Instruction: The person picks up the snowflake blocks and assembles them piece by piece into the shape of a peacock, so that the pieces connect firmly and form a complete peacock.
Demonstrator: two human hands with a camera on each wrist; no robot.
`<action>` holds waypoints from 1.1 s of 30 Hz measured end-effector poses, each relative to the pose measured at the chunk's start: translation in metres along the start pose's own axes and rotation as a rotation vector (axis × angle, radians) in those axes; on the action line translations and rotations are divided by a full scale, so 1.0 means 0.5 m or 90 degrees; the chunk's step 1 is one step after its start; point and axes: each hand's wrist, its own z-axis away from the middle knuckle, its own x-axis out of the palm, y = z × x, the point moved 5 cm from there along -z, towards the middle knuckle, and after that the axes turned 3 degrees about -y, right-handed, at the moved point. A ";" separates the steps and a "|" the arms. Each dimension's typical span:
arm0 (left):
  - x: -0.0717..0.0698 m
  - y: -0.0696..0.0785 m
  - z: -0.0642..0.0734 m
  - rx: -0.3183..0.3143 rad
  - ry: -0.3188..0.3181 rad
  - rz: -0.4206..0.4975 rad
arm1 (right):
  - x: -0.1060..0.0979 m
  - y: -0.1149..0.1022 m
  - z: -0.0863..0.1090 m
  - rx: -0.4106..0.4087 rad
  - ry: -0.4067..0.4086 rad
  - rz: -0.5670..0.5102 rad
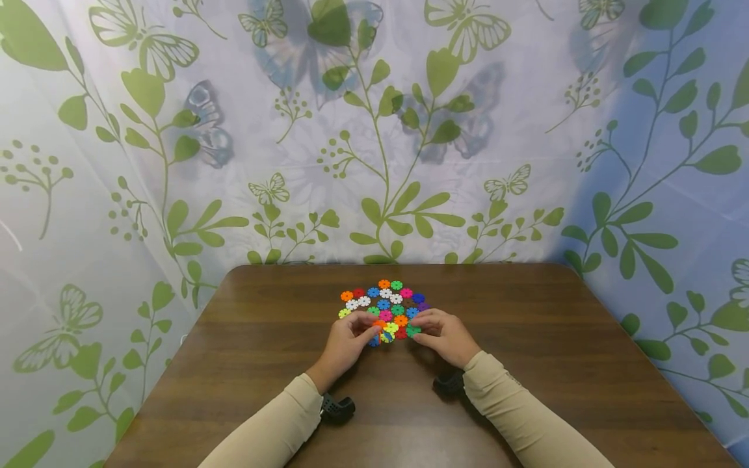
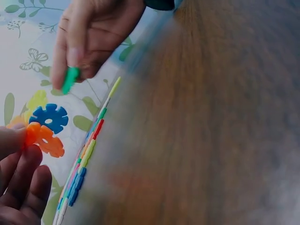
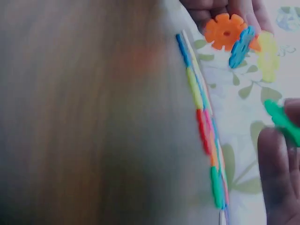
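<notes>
My left hand (image 1: pixel 346 339) pinches a small cluster of joined snowflake-shaped plastic discs. In the left wrist view an orange disc (image 2: pixel 49 143) is at the fingertips, with a blue disc (image 2: pixel 57 123) and a yellow disc (image 2: pixel 38 99) attached beyond it. A single green disc (image 3: pixel 280 118) sits between the thumb and fingers of my right hand (image 1: pixel 449 337), apart from the cluster. Both hands are raised over the near side of many loose discs (image 1: pixel 383 303) lying flat on the table. How the cluster's slots interlock is partly hidden by the left fingers.
Loose discs in white, blue, pink, purple, red and other colours lie spread across the brown wooden table (image 1: pixel 281 305), near its far edge. Behind the table hangs a cloth (image 1: pixel 374 130) printed with leaves and butterflies. A dark strap-like device (image 1: pixel 338 409) is under the left wrist.
</notes>
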 end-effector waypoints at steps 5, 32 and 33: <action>0.010 0.007 0.002 0.017 -0.030 -0.036 | 0.015 -0.019 -0.003 -0.032 0.000 -0.089; 0.019 0.024 0.005 0.062 -0.053 -0.068 | 0.054 -0.031 -0.001 -0.004 0.042 -0.097; 0.019 0.024 0.005 0.067 -0.055 -0.068 | 0.055 -0.031 0.000 -0.008 0.036 -0.099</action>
